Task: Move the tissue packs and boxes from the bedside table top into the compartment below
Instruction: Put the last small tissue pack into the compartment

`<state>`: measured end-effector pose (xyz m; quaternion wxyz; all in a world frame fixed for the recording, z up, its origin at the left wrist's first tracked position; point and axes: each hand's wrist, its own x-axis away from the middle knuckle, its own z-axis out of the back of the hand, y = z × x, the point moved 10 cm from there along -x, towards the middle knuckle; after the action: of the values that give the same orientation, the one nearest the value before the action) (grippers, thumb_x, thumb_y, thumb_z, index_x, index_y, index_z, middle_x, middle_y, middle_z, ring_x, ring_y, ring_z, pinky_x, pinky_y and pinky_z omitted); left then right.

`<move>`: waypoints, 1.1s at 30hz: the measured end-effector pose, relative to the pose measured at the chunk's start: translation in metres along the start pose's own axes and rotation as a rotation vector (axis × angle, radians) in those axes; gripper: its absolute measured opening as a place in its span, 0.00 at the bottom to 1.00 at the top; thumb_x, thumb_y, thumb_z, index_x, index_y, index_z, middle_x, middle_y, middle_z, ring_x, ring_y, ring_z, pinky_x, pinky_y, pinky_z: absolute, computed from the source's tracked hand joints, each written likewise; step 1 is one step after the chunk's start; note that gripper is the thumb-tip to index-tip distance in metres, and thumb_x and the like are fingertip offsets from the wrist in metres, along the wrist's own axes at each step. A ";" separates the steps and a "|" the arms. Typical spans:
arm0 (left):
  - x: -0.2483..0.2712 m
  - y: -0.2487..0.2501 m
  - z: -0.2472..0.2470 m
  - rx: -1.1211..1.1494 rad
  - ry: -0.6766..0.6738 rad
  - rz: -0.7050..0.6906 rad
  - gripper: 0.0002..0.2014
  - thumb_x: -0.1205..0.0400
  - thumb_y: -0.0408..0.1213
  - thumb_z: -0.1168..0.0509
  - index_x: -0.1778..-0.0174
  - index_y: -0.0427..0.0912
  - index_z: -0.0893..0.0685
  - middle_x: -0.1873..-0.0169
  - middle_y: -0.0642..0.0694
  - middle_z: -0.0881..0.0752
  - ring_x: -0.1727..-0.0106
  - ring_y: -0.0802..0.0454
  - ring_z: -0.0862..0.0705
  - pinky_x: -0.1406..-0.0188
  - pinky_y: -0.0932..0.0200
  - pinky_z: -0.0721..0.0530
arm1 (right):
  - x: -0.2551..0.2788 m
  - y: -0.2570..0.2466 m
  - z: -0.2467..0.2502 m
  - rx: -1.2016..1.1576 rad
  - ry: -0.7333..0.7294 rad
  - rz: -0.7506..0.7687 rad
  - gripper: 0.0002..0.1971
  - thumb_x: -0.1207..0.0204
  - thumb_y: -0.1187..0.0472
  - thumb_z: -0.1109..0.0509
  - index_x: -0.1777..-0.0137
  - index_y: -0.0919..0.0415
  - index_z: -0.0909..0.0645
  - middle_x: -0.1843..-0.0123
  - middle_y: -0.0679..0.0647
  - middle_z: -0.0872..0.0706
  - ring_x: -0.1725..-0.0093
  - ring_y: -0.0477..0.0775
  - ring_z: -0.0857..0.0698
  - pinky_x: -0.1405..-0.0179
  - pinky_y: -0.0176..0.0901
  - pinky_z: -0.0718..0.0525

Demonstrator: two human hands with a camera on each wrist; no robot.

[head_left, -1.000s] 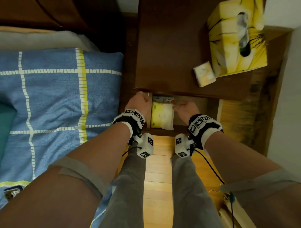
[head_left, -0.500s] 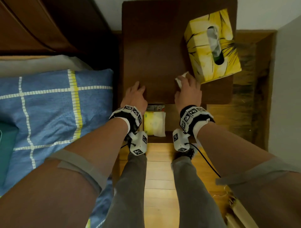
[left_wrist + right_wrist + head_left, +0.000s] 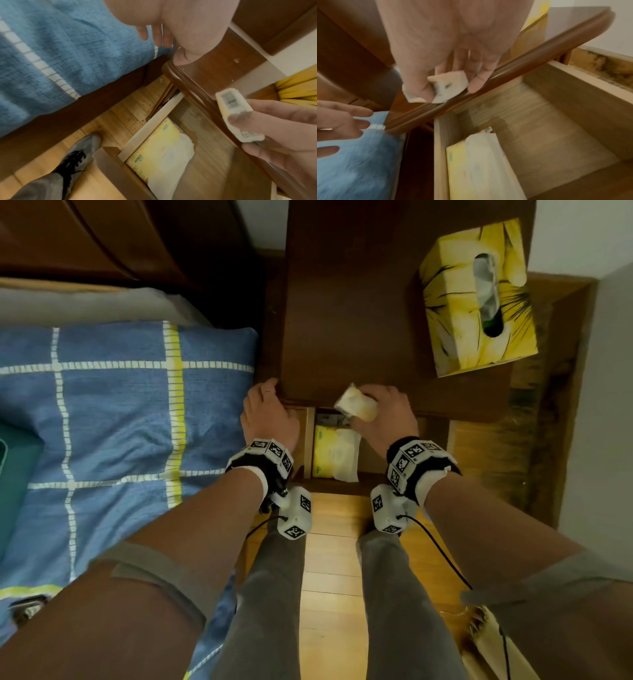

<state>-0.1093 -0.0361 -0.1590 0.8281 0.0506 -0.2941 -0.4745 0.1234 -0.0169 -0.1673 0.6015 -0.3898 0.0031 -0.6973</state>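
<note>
A small cream tissue pack (image 3: pixel 350 404) (image 3: pixel 238 112) (image 3: pixel 448 86) is pinched between the thumb and fingers of my right hand (image 3: pixel 368 409) (image 3: pixel 452 83). It hangs at the front edge of the dark bedside table top (image 3: pixel 346 313), above the open drawer (image 3: pixel 373 453) (image 3: pixel 539 121). A yellow and white tissue pack (image 3: pixel 334 455) (image 3: pixel 163 152) (image 3: pixel 479 162) lies at the drawer's left side. The big yellow tissue box (image 3: pixel 476 299) stands on the top's far right. My left hand (image 3: pixel 278 402) (image 3: pixel 171 31) rests on the top's front left corner with relaxed fingers, holding nothing.
The bed with a blue checked cover (image 3: pixel 120 412) lies close on the left. A white wall (image 3: pixel 609 371) closes the right side. My legs and a grey shoe (image 3: pixel 80 152) stand on the wooden floor (image 3: pixel 332 559) before the drawer. The drawer's right half shows bare wood.
My right hand took the small pack from beside the yellow box and drew it back to the front edge over the drawer. My left hand slid from the top to its left corner.
</note>
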 end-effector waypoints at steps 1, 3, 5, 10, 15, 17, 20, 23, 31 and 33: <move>0.002 -0.007 0.002 0.018 0.006 0.021 0.31 0.23 0.33 0.37 0.22 0.46 0.32 0.24 0.40 0.29 0.23 0.40 0.30 0.23 0.41 0.32 | 0.004 -0.009 -0.012 -0.021 -0.067 0.018 0.27 0.31 0.50 0.25 0.30 0.44 0.24 0.36 0.50 0.19 0.36 0.55 0.21 0.40 0.53 0.17; 0.005 -0.020 0.003 0.043 -0.007 0.045 0.30 0.23 0.33 0.37 0.22 0.45 0.33 0.25 0.39 0.29 0.24 0.40 0.29 0.24 0.41 0.31 | 0.012 -0.019 -0.036 -0.028 -0.173 0.025 0.26 0.31 0.46 0.26 0.32 0.43 0.23 0.39 0.47 0.15 0.43 0.51 0.16 0.44 0.51 0.14; 0.007 -0.032 -0.001 0.068 -0.044 0.069 0.31 0.22 0.33 0.37 0.21 0.45 0.34 0.24 0.39 0.30 0.24 0.40 0.30 0.24 0.41 0.30 | 0.013 -0.016 -0.053 -0.010 -0.208 -0.009 0.24 0.30 0.47 0.27 0.33 0.43 0.23 0.42 0.47 0.13 0.47 0.52 0.13 0.47 0.51 0.12; 0.003 -0.057 -0.028 0.145 -0.193 0.095 0.29 0.20 0.31 0.38 0.22 0.45 0.33 0.23 0.40 0.33 0.27 0.41 0.26 0.29 0.47 0.24 | -0.006 0.004 -0.088 0.157 -0.262 -0.063 0.22 0.19 0.54 0.36 0.25 0.54 0.27 0.34 0.60 0.16 0.35 0.63 0.18 0.38 0.55 0.16; -0.002 -0.077 -0.059 0.149 -0.318 0.090 0.24 0.19 0.27 0.42 0.25 0.44 0.28 0.24 0.40 0.32 0.30 0.41 0.23 0.28 0.47 0.23 | -0.032 0.014 -0.123 0.192 -0.261 -0.071 0.23 0.14 0.66 0.47 0.20 0.57 0.30 0.22 0.64 0.26 0.21 0.68 0.32 0.20 0.58 0.35; -0.004 -0.083 -0.067 0.169 -0.332 0.103 0.23 0.18 0.27 0.43 0.26 0.44 0.27 0.25 0.39 0.31 0.30 0.40 0.22 0.28 0.46 0.23 | -0.038 0.016 -0.133 0.163 -0.259 -0.070 0.22 0.14 0.66 0.48 0.20 0.59 0.30 0.20 0.64 0.28 0.20 0.67 0.33 0.19 0.57 0.37; -0.008 -0.089 -0.072 0.195 -0.337 0.120 0.23 0.18 0.25 0.46 0.28 0.45 0.25 0.26 0.39 0.29 0.32 0.41 0.21 0.28 0.46 0.23 | -0.041 0.019 -0.140 0.113 -0.256 -0.131 0.23 0.14 0.61 0.46 0.20 0.64 0.34 0.20 0.65 0.30 0.21 0.67 0.32 0.22 0.54 0.32; -0.011 -0.085 -0.069 0.211 -0.349 0.107 0.23 0.18 0.24 0.46 0.28 0.44 0.25 0.26 0.39 0.28 0.34 0.40 0.19 0.30 0.45 0.22 | -0.040 0.029 -0.137 0.060 -0.223 -0.253 0.28 0.19 0.51 0.37 0.24 0.67 0.33 0.24 0.66 0.28 0.26 0.69 0.27 0.31 0.57 0.23; -0.014 -0.056 -0.065 0.167 -0.374 0.039 0.23 0.17 0.27 0.46 0.27 0.46 0.24 0.28 0.39 0.27 0.36 0.41 0.19 0.35 0.49 0.20 | -0.020 0.041 -0.122 0.063 -0.314 -0.215 0.27 0.18 0.48 0.38 0.19 0.48 0.36 0.24 0.61 0.25 0.34 0.66 0.19 0.38 0.52 0.19; -0.013 -0.050 -0.067 0.161 -0.376 0.030 0.22 0.17 0.28 0.45 0.28 0.46 0.23 0.28 0.39 0.27 0.38 0.40 0.18 0.35 0.45 0.19 | -0.021 0.037 -0.124 0.076 -0.321 -0.155 0.26 0.17 0.50 0.39 0.19 0.45 0.36 0.23 0.61 0.27 0.33 0.66 0.19 0.35 0.54 0.18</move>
<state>-0.1164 -0.0658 -0.2377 0.7590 0.0229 -0.4812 -0.4381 0.0857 -0.0673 -0.2821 0.5532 -0.4721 -0.1496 -0.6699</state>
